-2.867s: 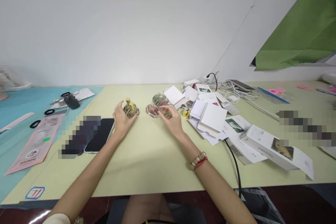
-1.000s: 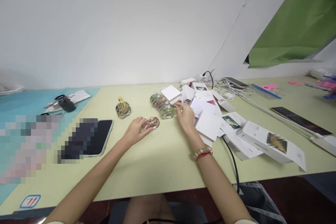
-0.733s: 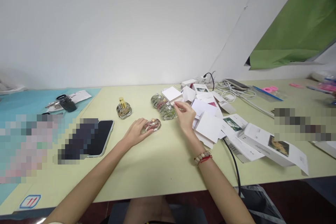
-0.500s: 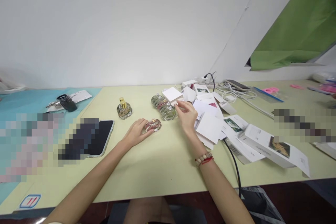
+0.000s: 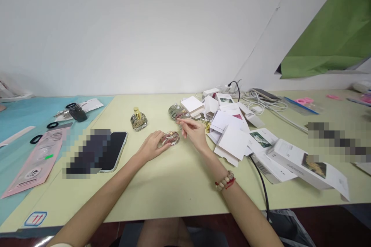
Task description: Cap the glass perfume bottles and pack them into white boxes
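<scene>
My left hand [image 5: 153, 144] is closed round the side of a small glass perfume bottle [image 5: 171, 139] with reddish contents, standing on the table. Just beyond its neck, my right hand [image 5: 193, 133] has thumb and fingertips pinched together; whatever is between them is too small to make out. Behind that hand stand several similar glass bottles [image 5: 175, 111], partly hidden by it. Gold-coloured parts [image 5: 206, 125] show beside its knuckles. Further left, a glass bottle with a gold spray top [image 5: 138, 119] stands apart from the others.
Opened white cardboard boxes [image 5: 232, 139] spread over the right side, with white cables [image 5: 257, 102] behind them. A black cable [image 5: 259, 177] runs over the front edge. At left lie a phone [image 5: 114, 150], a pink packet [image 5: 39, 158] and a dark jar [image 5: 77, 112].
My right hand has moved left from beside the rear bottles to near the neck of the held bottle, still pinched. My left hand stays on its bottle. The view has shifted slightly.
</scene>
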Demonstrator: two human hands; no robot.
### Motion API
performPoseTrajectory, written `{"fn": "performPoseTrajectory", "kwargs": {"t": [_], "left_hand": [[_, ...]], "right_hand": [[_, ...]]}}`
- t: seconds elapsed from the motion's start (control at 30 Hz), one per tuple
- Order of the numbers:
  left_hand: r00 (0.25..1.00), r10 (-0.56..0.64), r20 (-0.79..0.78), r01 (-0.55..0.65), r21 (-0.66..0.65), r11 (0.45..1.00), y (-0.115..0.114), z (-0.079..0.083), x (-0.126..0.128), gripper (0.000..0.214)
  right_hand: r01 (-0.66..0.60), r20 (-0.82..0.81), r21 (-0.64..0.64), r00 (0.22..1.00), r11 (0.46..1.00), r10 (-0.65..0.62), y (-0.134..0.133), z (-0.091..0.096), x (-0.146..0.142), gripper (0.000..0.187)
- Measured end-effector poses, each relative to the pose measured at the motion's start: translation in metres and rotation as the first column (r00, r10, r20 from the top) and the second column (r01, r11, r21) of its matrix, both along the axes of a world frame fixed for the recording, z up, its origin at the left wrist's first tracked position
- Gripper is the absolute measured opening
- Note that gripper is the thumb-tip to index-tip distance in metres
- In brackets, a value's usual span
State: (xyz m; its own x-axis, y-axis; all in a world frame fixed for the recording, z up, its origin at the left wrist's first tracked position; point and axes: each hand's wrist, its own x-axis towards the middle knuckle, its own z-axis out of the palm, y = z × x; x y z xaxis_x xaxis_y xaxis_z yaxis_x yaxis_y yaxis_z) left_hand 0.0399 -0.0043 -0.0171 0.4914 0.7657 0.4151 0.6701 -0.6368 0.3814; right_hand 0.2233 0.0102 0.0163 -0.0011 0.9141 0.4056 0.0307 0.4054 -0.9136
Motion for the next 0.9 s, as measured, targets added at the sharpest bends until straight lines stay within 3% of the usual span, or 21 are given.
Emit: {"fn": "performPoseTrajectory", "kwargs": {"t": [0.17, 0.4, 0.77, 0.9], "left_hand": [[1.0, -0.004, -0.015, 0.004, -0.002, 1.0, 0.001, -0.001, 0.0, 0.025], [1.0, 0.002, -0.014, -0.002, 0.012, 1.0, 0.0, 0.0, 0.0, 0.024], [0.999, 0.007, -0.041, -0.007, 0.011, 1.0, 0.002, -0.005, -0.001, 0.027], [1.0, -0.011, 0.021, 0.012, -0.028, 1.0, 0.0, -0.004, -0.001, 0.032]], "right_hand": [[-0.11, -0.036, -0.059, 0.994, 0.992, 0.108, -0.001, -0.005, -0.007, 0.027], [-0.063, -0.126, -0.102, 0.991, 0.993, 0.049, 0.005, -0.008, -0.005, 0.037], [0.073, -0.117, -0.142, 0.989, 0.987, -0.09, 0.007, -0.015, 0.001, 0.036], [0.079, -0.103, -0.146, 0.99, 0.986, -0.094, 0.007, -0.013, 0.0, 0.038]]}}
